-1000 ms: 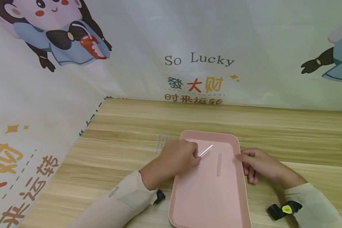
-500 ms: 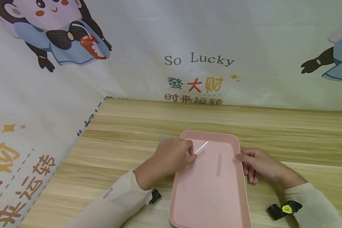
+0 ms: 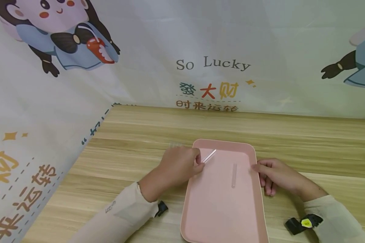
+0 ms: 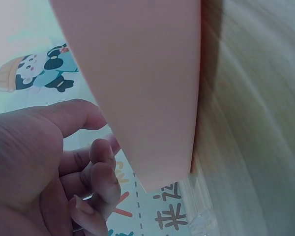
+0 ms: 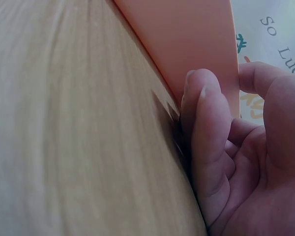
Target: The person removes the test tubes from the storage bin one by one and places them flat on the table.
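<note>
My left hand (image 3: 179, 165) pinches a slim clear test tube (image 3: 210, 156) between thumb and fingers, over the upper left side of a pink tray (image 3: 222, 212). The tube slants up to the right; its lower end is hidden by the fingers. A second clear test tube (image 3: 234, 175) lies lengthwise in the tray, right of the middle. My right hand (image 3: 276, 173) grips the tray's right rim, thumb on the edge and fingers along the outer wall. In the right wrist view those fingers (image 5: 206, 128) sit low against the pink wall, close to the wooden table.
Several clear tubes (image 3: 175, 144) lie on the wooden table (image 3: 134, 145) just behind my left hand, mostly covered by it. Printed cloth (image 3: 146, 67) stands along the back and left edges of the table. A black wrist camera (image 3: 295, 225) is strapped to my right sleeve.
My left hand has drifted left across the tray with the test tube, toward its left rim. My right hand, the tray and the lying tube have stayed put.
</note>
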{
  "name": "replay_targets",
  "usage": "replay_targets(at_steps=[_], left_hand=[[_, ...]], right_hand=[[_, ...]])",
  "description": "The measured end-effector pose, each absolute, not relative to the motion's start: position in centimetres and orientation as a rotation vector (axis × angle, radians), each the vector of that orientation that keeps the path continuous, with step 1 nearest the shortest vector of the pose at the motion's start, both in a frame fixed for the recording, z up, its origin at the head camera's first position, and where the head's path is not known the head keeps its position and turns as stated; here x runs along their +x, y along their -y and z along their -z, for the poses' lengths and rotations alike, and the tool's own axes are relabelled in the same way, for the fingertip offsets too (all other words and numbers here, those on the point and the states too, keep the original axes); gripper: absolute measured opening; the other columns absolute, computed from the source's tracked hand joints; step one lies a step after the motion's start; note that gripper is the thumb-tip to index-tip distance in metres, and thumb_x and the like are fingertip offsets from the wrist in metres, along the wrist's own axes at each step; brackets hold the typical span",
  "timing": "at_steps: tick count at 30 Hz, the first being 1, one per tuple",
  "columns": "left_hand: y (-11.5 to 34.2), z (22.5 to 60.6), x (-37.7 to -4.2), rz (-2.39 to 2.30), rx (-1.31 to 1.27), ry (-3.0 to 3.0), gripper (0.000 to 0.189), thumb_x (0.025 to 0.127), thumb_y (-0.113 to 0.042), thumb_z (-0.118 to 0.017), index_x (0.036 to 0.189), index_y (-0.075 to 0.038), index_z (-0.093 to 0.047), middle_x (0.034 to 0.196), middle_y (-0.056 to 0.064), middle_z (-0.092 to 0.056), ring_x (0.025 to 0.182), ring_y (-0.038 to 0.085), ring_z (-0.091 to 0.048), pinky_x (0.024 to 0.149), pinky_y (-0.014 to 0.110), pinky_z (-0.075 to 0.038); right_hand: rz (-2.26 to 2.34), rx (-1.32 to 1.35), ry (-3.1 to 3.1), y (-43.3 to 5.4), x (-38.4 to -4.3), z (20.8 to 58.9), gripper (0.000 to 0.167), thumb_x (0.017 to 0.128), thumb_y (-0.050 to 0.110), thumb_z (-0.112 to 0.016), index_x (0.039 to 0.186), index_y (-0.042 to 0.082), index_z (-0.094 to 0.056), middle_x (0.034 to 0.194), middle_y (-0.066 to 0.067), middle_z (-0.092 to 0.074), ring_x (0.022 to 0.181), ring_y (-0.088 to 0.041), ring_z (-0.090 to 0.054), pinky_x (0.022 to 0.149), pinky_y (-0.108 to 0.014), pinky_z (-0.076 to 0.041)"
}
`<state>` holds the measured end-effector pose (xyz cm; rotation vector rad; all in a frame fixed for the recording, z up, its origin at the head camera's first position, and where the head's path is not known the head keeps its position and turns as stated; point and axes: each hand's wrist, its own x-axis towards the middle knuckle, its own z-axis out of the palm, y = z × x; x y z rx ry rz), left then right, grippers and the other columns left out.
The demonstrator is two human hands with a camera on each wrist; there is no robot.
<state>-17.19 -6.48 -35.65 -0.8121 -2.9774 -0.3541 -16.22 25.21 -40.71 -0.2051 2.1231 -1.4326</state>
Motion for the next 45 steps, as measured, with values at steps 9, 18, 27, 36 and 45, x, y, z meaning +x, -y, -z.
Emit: replay_targets(at_steps=[9,18,27,36,45], left_hand=[[6.9,35.6,-17.3,0.355,-0.78,2.997,0.022,0.09,-0.035,-0.07,0.073,-0.022,-0.062,0.061,-0.009,-0.056,0.058,0.011,-0.052,0.048,0.032,-0.039],[7.1,35.7,-17.4,0.362,-0.779,3.01,0.022,0.09,-0.032,-0.069,0.072,-0.022,-0.061,0.061,-0.01,-0.055,0.058,0.011,-0.051,0.048,0.031,-0.038],[7.5,35.7,-17.4,0.376,-0.766,3.019,0.022,0.089,-0.031,-0.07,0.071,-0.022,-0.06,0.062,-0.01,-0.055,0.058,0.01,-0.051,0.049,0.03,-0.038],[7.7,35.9,-17.4,0.369,-0.761,3.015,0.022,0.089,-0.032,-0.069,0.071,-0.023,-0.059,0.06,-0.01,-0.054,0.056,0.009,-0.05,0.049,0.029,-0.038],[8.1,35.6,-17.6,0.37,-0.706,3.023,0.022,0.091,-0.034,-0.067,0.072,-0.024,-0.061,0.061,-0.01,-0.055,0.059,0.01,-0.051,0.05,0.03,-0.038]], right_hand=[[1.43,-0.202,-2.126,-25.2,-16.3,40.8,0.047,0.105,0.032,-0.046,0.091,-0.013,-0.049,0.064,-0.001,-0.057,0.045,-0.009,-0.057,0.044,-0.028,-0.05],[1.428,-0.208,-2.125,-25.3,-16.2,40.7,0.048,0.105,0.032,-0.046,0.091,-0.013,-0.049,0.064,-0.001,-0.056,0.044,-0.008,-0.057,0.044,-0.028,-0.05],[1.435,-0.207,-2.122,-25.2,-16.2,40.7,0.047,0.105,0.032,-0.046,0.091,-0.013,-0.049,0.064,-0.001,-0.057,0.044,-0.008,-0.057,0.044,-0.028,-0.05],[1.422,-0.201,-2.131,-25.2,-16.1,40.6,0.048,0.105,0.033,-0.046,0.091,-0.013,-0.05,0.063,-0.001,-0.057,0.044,-0.008,-0.057,0.044,-0.027,-0.049],[1.417,-0.197,-2.135,-25.2,-16.2,40.7,0.047,0.104,0.033,-0.046,0.091,-0.012,-0.05,0.063,-0.001,-0.057,0.045,-0.008,-0.057,0.044,-0.027,-0.049]])
